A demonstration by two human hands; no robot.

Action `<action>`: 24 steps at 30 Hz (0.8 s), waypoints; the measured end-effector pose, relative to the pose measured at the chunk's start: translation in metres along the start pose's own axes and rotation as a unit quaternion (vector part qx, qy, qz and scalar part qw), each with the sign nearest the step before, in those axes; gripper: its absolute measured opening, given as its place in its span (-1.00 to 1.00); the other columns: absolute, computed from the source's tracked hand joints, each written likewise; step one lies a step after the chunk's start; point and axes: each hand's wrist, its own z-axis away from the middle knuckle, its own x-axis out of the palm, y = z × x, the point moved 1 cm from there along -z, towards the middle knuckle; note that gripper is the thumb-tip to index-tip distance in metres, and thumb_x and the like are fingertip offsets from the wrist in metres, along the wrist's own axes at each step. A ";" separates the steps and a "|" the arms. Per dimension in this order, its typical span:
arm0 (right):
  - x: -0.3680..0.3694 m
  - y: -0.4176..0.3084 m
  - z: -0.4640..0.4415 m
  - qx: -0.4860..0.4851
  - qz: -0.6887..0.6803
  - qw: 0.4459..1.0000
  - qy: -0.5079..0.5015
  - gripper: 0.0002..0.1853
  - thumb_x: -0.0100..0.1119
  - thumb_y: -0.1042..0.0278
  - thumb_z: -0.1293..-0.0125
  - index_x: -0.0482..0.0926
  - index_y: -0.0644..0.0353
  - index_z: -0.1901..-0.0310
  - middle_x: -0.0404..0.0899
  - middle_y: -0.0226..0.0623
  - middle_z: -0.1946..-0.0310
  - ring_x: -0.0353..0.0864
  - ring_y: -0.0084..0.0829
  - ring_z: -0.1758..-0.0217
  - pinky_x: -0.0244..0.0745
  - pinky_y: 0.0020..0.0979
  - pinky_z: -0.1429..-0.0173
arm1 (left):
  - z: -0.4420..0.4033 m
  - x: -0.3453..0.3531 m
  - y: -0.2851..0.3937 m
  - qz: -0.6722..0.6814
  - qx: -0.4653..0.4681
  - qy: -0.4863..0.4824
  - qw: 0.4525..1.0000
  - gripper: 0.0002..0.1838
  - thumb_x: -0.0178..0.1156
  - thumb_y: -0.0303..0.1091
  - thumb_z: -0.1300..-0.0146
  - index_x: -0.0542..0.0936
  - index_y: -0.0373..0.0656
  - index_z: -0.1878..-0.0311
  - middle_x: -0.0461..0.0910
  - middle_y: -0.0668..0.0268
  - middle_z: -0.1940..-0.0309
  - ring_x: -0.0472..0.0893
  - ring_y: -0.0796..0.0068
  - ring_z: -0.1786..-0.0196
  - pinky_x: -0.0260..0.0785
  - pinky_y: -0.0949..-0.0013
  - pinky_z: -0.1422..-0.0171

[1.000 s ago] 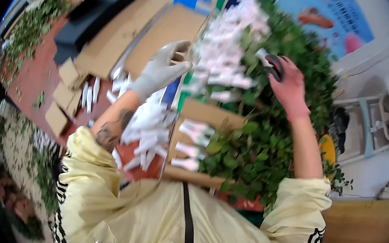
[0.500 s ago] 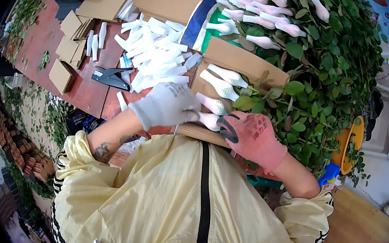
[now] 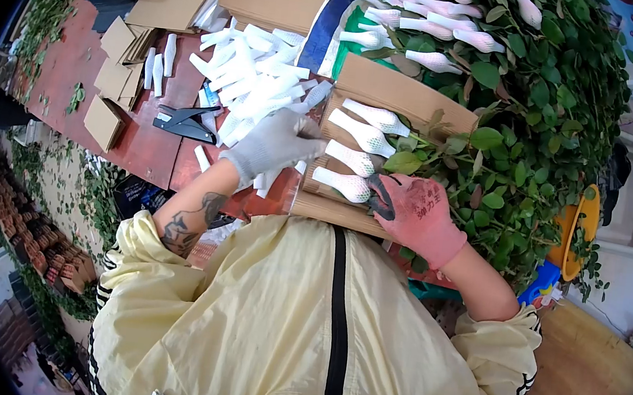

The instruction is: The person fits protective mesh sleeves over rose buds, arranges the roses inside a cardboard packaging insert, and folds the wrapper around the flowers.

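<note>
Head view: the pink-gloved right hand (image 3: 413, 210) curls at the wide end of the bulb-shaped white mesh sleeve (image 3: 343, 186) near the near edge of the brown cardboard sheet (image 3: 392, 84). The grey-gloved left hand (image 3: 283, 145), fingers bent, adjoins the left edge. Neither grip can be determined.

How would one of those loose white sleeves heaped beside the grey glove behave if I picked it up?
The loose sleeves look thin and meshy, so one is probably very light. The filled sleeve by the right hand bulges at one end, suggesting soft, stretchy material.
</note>
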 end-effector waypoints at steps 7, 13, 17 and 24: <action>0.005 -0.002 0.002 -0.002 -0.003 0.998 0.055 -0.46 0.31 0.06 -0.01 0.46 0.08 -0.04 0.52 -0.35 0.22 0.56 -0.31 0.19 0.41 -0.27 0.14 | -0.006 0.013 0.027 -0.146 0.001 0.068 0.987 -0.67 0.28 -0.19 -0.04 0.68 -0.20 0.19 0.67 0.07 0.31 0.67 0.15 0.21 0.48 0.24 0.03; -0.002 0.002 0.004 -0.033 0.000 0.993 0.116 -0.47 0.30 0.06 -0.04 0.47 0.06 -0.05 0.54 -0.30 0.15 0.58 -0.29 0.16 0.42 -0.25 0.13 | -0.006 0.019 0.021 -0.184 -0.010 0.072 0.980 -0.77 0.28 -0.39 0.01 0.65 -0.25 0.25 0.64 0.21 0.47 0.63 0.43 0.36 0.44 0.33 0.19; 0.002 -0.005 0.002 -0.051 -0.038 0.998 0.004 -0.52 0.27 0.08 -0.09 0.47 0.02 -0.06 0.53 -0.34 0.16 0.57 -0.33 0.16 0.38 -0.26 0.08 | -0.006 0.019 0.023 -0.250 -0.020 0.073 0.965 -0.77 0.29 -0.37 -0.01 0.63 -0.24 0.24 0.62 0.22 0.53 0.63 0.41 0.41 0.45 0.32 0.23; 0.009 -0.009 -0.008 -0.073 -0.032 0.992 0.100 -0.53 0.26 0.07 -0.09 0.48 -0.01 -0.05 0.55 -0.37 0.19 0.57 -0.37 0.16 0.35 -0.26 0.10 | -0.012 0.018 0.017 -0.214 -0.031 0.039 0.976 -0.72 0.29 -0.33 -0.01 0.62 -0.24 0.19 0.62 0.14 0.49 0.62 0.35 0.51 0.46 0.30 0.33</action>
